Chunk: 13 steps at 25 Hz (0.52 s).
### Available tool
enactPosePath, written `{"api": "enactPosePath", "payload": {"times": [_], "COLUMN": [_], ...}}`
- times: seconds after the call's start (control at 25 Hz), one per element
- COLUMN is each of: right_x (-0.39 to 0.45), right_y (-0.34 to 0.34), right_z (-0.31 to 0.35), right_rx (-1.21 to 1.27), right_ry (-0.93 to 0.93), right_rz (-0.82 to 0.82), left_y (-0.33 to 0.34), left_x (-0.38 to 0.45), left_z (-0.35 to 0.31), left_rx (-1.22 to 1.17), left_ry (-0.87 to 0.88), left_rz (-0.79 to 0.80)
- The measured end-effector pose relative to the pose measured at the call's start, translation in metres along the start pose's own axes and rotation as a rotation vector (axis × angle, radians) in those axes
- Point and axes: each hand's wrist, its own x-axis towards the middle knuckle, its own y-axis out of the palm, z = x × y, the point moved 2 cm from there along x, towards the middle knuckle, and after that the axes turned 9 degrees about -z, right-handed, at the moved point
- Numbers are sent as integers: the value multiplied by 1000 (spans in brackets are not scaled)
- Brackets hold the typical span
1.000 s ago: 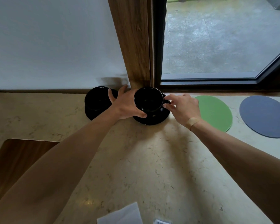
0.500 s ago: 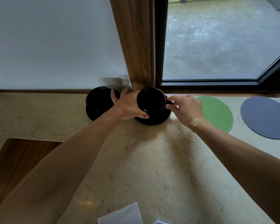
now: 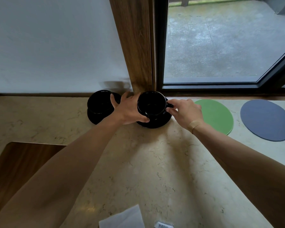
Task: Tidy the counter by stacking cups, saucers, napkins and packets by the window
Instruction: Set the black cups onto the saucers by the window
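progress: we have two black sets by the window, napkin [image 3: 122, 218] and packet [image 3: 164, 225] left near us on the surface [image 3: 155, 162] | grip: our left hand [image 3: 130, 109] wraps the cup [image 3: 151, 103] wall, our right hand [image 3: 186, 111] pinches its handle | cup sits on saucer [image 3: 155, 123] between both grips; second cup [image 3: 100, 102] just left of the left grip

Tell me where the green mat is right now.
In the head view, the green mat lies flat on the counter below the window, right of the right hand, with the blue mat further right.
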Motion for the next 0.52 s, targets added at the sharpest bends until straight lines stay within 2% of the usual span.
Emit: {"api": "enactPosePath", "payload": {"times": [0.28,0.52], "right_x": [-35,-90], "right_y": [-15,-45], "right_z": [3,11], "right_rx": [-22,-90], "right_ry": [-10,-55], "right_rz": [-36,-56], "left_y": [-10,-20], "left_x": [-30,-106], "left_z": [0,3], "left_rx": [-2,-105], "left_ry": [-69,-127], "left_rz": [10,-23]}}
